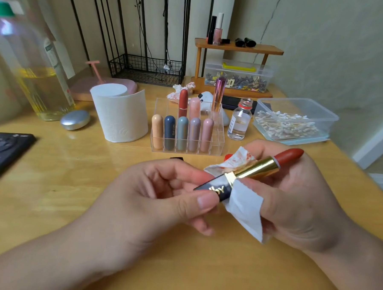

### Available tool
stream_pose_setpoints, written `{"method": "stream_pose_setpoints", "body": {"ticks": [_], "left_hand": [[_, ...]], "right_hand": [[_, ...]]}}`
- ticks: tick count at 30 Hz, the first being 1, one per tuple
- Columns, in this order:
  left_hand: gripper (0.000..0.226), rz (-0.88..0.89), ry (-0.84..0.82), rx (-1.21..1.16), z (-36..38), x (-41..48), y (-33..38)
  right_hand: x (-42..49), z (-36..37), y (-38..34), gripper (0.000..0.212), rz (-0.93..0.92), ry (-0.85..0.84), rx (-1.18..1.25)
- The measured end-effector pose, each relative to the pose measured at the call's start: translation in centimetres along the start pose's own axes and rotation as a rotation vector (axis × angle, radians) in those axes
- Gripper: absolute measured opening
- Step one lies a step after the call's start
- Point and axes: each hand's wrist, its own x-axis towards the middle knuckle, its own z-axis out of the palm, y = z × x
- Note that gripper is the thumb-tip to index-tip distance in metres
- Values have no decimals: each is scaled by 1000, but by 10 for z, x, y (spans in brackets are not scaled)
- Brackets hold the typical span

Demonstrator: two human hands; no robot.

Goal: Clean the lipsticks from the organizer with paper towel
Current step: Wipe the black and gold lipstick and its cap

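Note:
My left hand [161, 194] pinches the dark blue base of an uncapped lipstick [251, 170], whose gold collar and red bullet point up and right. My right hand [294, 203] holds a red-stained piece of paper towel [245, 205] wrapped against the gold collar. Behind them, the clear acrylic organizer [217, 137] holds several capped lipsticks [182, 133] in pastel colours, with a red one and a pink one in its back row. A paper towel roll [121, 114] stands to its left.
On the wooden table [62, 182] are a phone [4, 150] at the left edge, an oil bottle [34, 70], a silver round case [74, 119], a small glass bottle [239, 120], a tub of cotton swabs [294, 119] and a wooden shelf [237, 47].

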Motion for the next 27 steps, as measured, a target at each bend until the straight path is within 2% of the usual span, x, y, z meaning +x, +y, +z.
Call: {"method": "stream_pose_setpoints", "body": {"ticks": [4,7,9,13,18,24,27], "left_hand": [[32,274,189,360,5,-7,0],[28,485,178,656,2,-9,1],[29,524,188,718,2,-9,1],[33,361,247,492,5,-9,3],[27,172,148,245,4,-2,1],[24,81,86,165,3,0,2],[23,-20,-31,48,0,2,-1]], "right_hand": [[1,-1,2,19,15,-54,63],[1,2,4,18,21,-23,60],[1,5,4,19,19,1,86],[3,10,6,38,55,59,202],[3,11,8,54,55,79,194],[3,5,8,50,41,20,234],[2,3,5,40,41,-27,282]]}}
